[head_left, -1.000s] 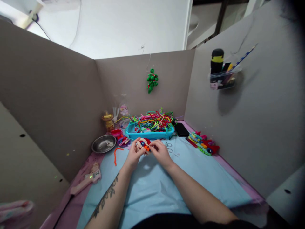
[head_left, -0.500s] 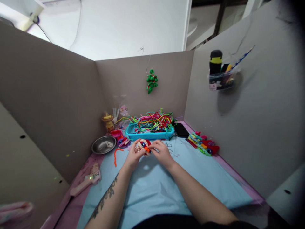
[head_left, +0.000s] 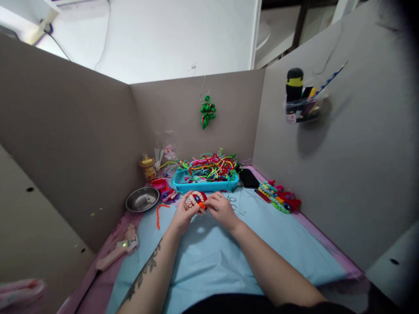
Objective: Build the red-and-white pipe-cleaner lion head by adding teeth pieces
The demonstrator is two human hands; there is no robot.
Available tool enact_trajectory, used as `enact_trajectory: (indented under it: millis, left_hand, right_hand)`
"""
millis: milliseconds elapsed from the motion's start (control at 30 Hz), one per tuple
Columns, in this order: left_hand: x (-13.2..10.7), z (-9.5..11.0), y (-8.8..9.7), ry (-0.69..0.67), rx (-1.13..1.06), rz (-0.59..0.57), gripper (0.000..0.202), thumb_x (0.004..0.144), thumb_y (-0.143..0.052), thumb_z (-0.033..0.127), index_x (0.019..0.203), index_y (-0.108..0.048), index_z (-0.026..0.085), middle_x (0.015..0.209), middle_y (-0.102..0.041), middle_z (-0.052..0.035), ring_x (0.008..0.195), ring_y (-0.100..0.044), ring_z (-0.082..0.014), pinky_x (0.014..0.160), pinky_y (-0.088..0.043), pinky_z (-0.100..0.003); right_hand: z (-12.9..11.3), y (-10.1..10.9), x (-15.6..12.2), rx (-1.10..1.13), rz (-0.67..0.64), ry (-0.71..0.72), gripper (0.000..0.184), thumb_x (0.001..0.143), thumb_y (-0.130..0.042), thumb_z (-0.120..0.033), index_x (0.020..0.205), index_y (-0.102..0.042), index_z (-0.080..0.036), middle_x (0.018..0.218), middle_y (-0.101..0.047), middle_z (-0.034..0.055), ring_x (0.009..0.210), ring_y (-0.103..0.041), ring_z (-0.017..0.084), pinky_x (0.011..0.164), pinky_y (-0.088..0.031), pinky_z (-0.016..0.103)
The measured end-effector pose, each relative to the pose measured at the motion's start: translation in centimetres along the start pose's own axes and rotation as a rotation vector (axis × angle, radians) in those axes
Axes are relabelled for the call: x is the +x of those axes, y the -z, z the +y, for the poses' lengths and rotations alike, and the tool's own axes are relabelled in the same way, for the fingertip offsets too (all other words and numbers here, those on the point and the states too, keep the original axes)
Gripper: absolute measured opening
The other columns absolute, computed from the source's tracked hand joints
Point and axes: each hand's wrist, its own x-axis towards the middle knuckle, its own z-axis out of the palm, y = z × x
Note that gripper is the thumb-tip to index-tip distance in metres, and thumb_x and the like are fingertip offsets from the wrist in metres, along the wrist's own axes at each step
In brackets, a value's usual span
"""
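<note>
Head view: we are looking down at a tabletop spread with a pale blue sheet [head_left: 262, 248], and both forearms are reaching in from the bottom edge. Just below the centre of the frame, we are holding a small red, cream and orange craft piece [head_left: 198, 197] with a blue round spot on it, raised over the sheet. Our left hand [head_left: 183, 212] is gripping its left side, with the thumb lying along the near edge. Our right hand [head_left: 223, 211] is bringing its bent fingers together against the orange part on the right side; we are not managing to tell whether those fingertips are pinching it or only touching it.

Beyond our hands, a blue tray [head_left: 205, 186] is holding a tangle of many-coloured fuzzy strips [head_left: 214, 165]. A dark phone-like slab [head_left: 249, 178] is lying just right of it. At the left of centre, a metal bowl [head_left: 134, 205] is carrying small white bits [head_left: 149, 199], and a bent orange strip [head_left: 158, 217] is lying near it. Towards the lower left, a pink glue gun [head_left: 114, 255] is showing a green light. Right of centre, bright knobbly pieces [head_left: 278, 198] are lying near the wall, while a green ornament [head_left: 207, 112] is hanging at upper middle.
</note>
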Motion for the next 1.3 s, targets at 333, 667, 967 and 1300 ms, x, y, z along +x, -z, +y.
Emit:
enact_trajectory:
  millis: [333,667,967,1300]
  left_hand:
    - [0.0,0.4,0.1,0.013,-0.069,0.014,0.066,0.062,-0.075,0.019,0.120,-0.043,0.021,0.104,-0.063,-0.0066,0.084,-0.062,-0.0155,0.076,-0.048,-0.027]
    - [-0.1,0.4,0.0,0.021,-0.034,-0.030,0.066,0.062,-0.075,0.022,0.120,-0.044,0.021,0.101,-0.064,-0.0076,0.081,-0.063,-0.0158,0.075,-0.048,-0.028]
    - [-0.3,0.4,-0.2,-0.039,0.021,-0.082,0.067,0.065,-0.074,0.020,0.124,-0.041,0.021,0.110,-0.061,-0.0096,0.091,-0.061,-0.0182,0.082,-0.046,-0.031]
    - [-0.4,0.2,-0.3,-0.063,0.125,-0.203,0.074,0.065,-0.074,0.020,0.129,-0.036,0.023,0.110,-0.060,-0.0100,0.092,-0.061,-0.0210,0.080,-0.046,-0.032]
  right_hand:
    - [0.1,0.4,0.2,0.005,-0.048,0.044,0.030,0.077,-0.052,-0.008,0.095,-0.069,-0.025,0.092,-0.063,0.0070,0.090,-0.052,0.021,0.080,-0.045,0.038]
    - [-0.5,0.4,0.6,0.189,0.026,-0.108,0.012,0.079,-0.057,-0.020,0.079,-0.068,-0.023,0.078,-0.065,0.0041,0.080,-0.057,0.019,0.077,-0.044,0.036]
    - [-0.4,0.2,0.7,0.351,0.017,-0.436,0.007,0.068,-0.061,-0.021,0.074,-0.058,-0.019,0.073,-0.061,-0.0011,0.073,-0.056,0.016,0.068,-0.041,0.028]
    - [0.6,-0.1,0.6,0.717,-0.024,-0.594,0.028,0.054,-0.066,-0.015,0.072,-0.045,-0.020,0.066,-0.051,-0.0068,0.063,-0.050,0.012,0.060,-0.039,0.023]
